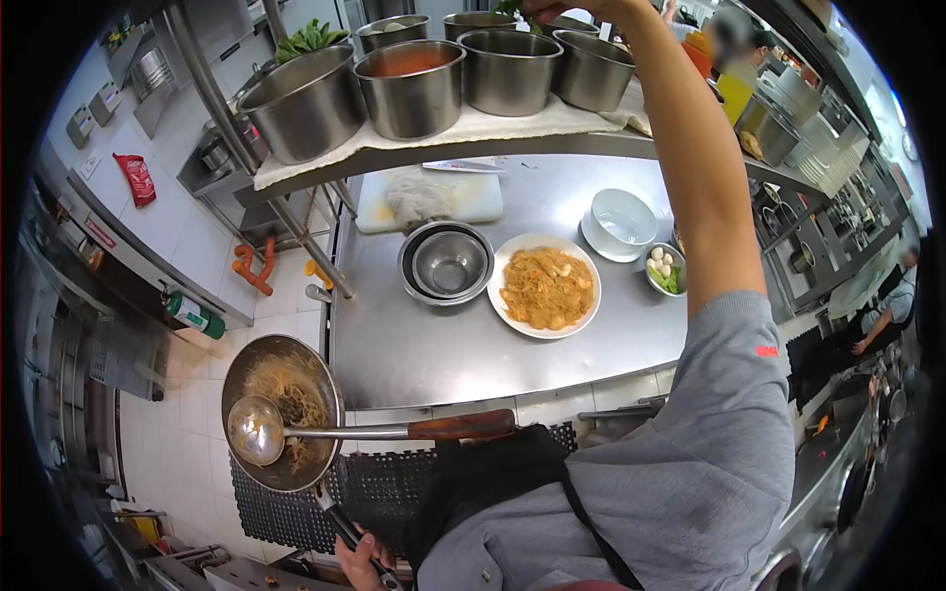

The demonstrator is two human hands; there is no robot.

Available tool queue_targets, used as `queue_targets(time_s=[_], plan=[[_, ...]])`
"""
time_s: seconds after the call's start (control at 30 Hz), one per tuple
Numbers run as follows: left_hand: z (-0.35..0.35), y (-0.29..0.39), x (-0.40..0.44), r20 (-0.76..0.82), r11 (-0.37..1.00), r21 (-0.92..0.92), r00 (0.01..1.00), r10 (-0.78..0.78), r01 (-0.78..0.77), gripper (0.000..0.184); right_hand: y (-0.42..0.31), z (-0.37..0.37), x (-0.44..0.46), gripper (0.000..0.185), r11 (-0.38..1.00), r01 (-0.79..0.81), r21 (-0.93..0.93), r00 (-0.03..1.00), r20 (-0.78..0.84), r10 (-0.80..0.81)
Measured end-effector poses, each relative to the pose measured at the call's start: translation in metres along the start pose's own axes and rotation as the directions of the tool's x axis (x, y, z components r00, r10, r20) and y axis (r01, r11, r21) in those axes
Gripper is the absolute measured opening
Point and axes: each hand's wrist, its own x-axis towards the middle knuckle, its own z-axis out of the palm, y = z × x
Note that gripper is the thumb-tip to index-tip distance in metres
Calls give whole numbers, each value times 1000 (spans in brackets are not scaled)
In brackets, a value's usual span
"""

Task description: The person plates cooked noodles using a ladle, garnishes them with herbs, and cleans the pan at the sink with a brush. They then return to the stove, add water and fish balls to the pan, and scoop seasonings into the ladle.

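1. L hand (367, 563) down low, fingers wrapped round the black handle (342, 530) of the pan (284, 347), a firm hold by the looks. Pan's up by the table's near-left corner, above floor and mat (394, 483).
2. In the pan: brownish noodles (296, 399), plus a steel ladle (345, 432) lying across, its bowl among the strands, wooden end out to the right, no hand on it.
3. R hand (570, 8) up top, over the back pots on the shelf (463, 148); frame edge cuts it off. Greens (506, 6) right by the fingertips. Pinched or just touched? Can't tell, nor how wide the fingers are.
4. Progress, judging by eye: noodles look cooked in both spots. The plate (542, 332) on the steel table (443, 360) is well filled w/ orange-brown noodles (547, 294); that portion looks done, or nearly.
5. Left, AFAICS: the pan's lot isn't on a plate. No greens visible atop the plated noodles.
6. Nearby: nested steel bowls (451, 264) just beside the plate, a bigger pale bowl (618, 222) beyond to the right, then a small bowl (650, 283) w/ whitish balls & greenery.
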Motion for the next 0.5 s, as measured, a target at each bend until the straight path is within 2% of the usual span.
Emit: queue_targets(time_s=[0.03,0.1,0.17,0.37,0.43,0.47,0.5], plan=[[0,3,3,2,999,36,1000,-3,2,16,5,1,1,27,1000,-8,0,1000,-1,8],[-4,3,9,6,997,80,1000,-11,10,16,9,9,1,24,941,-38,-336,999,4,42],[-9,-6,20,48,993,-113,999,-11,17,22,5,15,-5,24,957,-59,-283,998,2,62],[-3,2,24,92,994,-112,996,-7,17,22,8,13,-8,25,976,-50,-210,997,-73,36],[-1,3,26,116,995,-100,993,-9,20,23,5,8,-19,25,998,56,-28,991,-121,-59],[-2,3,27,136,996,-89,991,-8,20,23,-1,1,-32,26,984,137,-109,987,-72,-146],[-2,4,28,133,996,-81,991,-23,34,23,-7,4,-45,25,996,49,70,985,-168,-36]])
